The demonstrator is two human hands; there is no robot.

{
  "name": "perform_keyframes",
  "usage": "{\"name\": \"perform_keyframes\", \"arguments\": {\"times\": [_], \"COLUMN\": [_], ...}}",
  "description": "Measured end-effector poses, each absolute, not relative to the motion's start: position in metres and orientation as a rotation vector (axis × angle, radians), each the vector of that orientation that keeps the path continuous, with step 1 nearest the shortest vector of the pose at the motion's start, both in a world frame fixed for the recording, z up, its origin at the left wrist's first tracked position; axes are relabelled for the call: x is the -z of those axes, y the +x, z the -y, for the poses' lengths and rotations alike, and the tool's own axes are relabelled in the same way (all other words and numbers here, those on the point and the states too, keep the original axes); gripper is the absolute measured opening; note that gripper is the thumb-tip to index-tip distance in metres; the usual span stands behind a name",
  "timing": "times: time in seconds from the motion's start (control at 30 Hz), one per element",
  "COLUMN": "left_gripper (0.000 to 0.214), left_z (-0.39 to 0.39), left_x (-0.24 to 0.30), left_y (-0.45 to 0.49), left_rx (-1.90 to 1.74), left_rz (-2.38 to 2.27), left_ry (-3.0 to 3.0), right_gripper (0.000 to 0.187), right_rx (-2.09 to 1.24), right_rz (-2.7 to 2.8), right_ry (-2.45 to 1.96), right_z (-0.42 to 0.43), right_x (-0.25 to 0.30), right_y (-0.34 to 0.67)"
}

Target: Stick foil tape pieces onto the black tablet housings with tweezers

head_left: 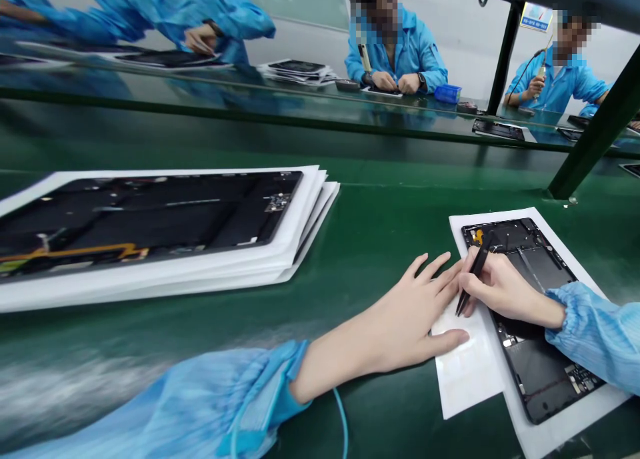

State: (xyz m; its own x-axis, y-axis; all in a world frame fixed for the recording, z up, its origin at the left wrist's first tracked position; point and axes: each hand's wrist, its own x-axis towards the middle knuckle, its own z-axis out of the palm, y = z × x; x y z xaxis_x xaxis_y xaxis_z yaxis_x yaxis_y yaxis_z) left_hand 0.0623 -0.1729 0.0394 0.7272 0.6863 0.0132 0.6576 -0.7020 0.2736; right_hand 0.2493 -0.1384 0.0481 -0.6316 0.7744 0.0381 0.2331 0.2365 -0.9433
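Observation:
My right hand [505, 289] is shut on black tweezers [474, 275], their tips down at the white paper's edge over an opened black tablet housing [537, 372]. That housing lies on a large white sheet [500, 229]. My left hand [395, 325] rests flat beside it, fingers spread and empty, on a smaller white paper [467, 372] covering part of the housing. Further left lies a stack of white sheets [310, 205] topped by another black tablet housing [150, 215] with an orange flex strip.
Both hands rest on a green workbench [380, 212]. Beyond a dark green post [583, 132] and a glassy shelf [300, 105], co-workers in blue smocks work across the bench. A blue bin [447, 93] and a stacked pile of housings [297, 72] stand there.

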Motion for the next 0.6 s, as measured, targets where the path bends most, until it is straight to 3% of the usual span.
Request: {"name": "perform_keyframes", "arguments": {"times": [0.23, 0.47, 0.6], "left_gripper": [0.064, 0.071, 0.075], "left_z": [0.172, 0.168, 0.164], "left_x": [-0.040, -0.033, -0.026], "left_y": [0.063, 0.057, 0.050], "left_rx": [-0.172, -0.229, -0.337], "left_rz": [-1.076, -1.050, -1.013], "left_ry": [2.683, 2.720, 2.740], "right_gripper": [0.022, 0.041, 0.026], "right_rx": [-1.297, -1.264, -0.965], "right_rz": [2.117, 2.039, 1.942], "right_ry": [-0.800, -0.796, -0.944], "right_z": [0.136, 0.150, 0.193], "right_x": [-0.054, -0.088, -0.099], "right_y": [0.251, 0.265, 0.299]}}
